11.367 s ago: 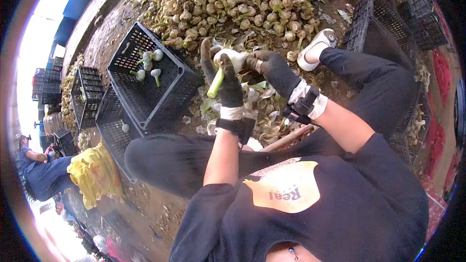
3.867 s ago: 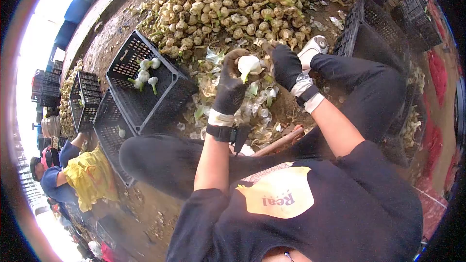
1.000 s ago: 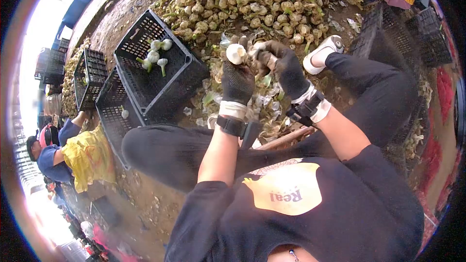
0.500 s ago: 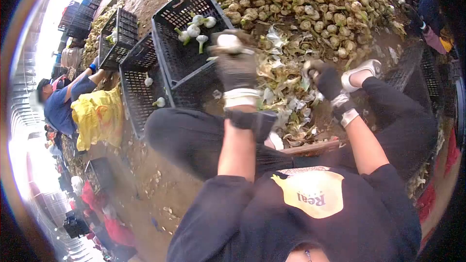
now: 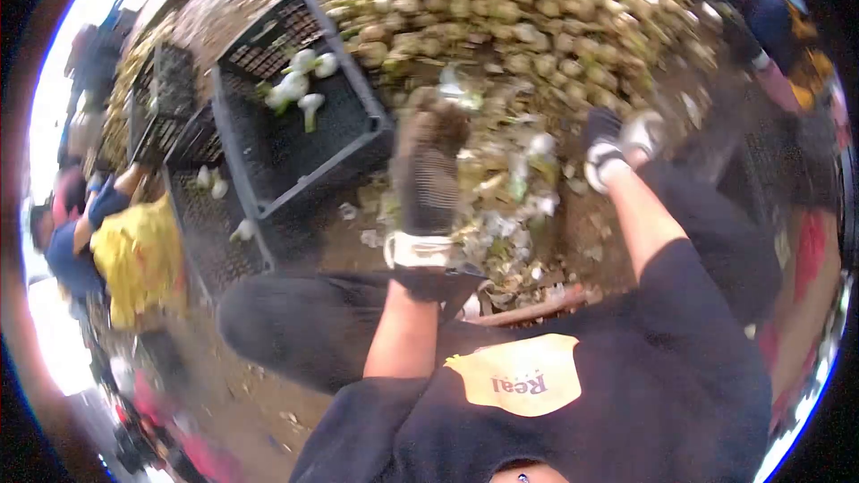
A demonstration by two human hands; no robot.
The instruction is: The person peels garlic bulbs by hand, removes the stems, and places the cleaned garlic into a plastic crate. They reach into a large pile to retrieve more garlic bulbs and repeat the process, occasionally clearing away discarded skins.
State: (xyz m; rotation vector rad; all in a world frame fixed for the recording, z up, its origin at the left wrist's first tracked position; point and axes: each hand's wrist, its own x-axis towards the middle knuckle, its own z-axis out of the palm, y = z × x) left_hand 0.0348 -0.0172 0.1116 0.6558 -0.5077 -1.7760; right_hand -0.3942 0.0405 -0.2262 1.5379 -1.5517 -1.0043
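Note:
My left hand [image 5: 431, 139], in a dirty striped glove, hangs over the garlic peelings [image 5: 501, 215] just right of a black plastic crate [image 5: 309, 183]. Its fingers are smeared by motion, and no bulb shows in it. Several cleaned white garlic bulbs [image 5: 291, 87] with short green stems lie inside that crate. My right hand [image 5: 603, 130], in a dark glove with a white cuff, is at the near edge of a large heap of garlic [image 5: 537, 27]. Blur hides whether its fingers hold anything.
A second black crate [image 5: 210, 228] with a few bulbs stands left of the first. Farther left, a person beside a yellow sack [image 5: 139, 255] reaches toward another crate [image 5: 161, 94]. At upper right is another person's arm [image 5: 774, 80]. My shoe [image 5: 642, 134] rests beside my right hand.
The view has swung, shifting the crates left and down. The white bulb earlier in my left hand no longer shows there. My right hand has reached forward toward the heap.

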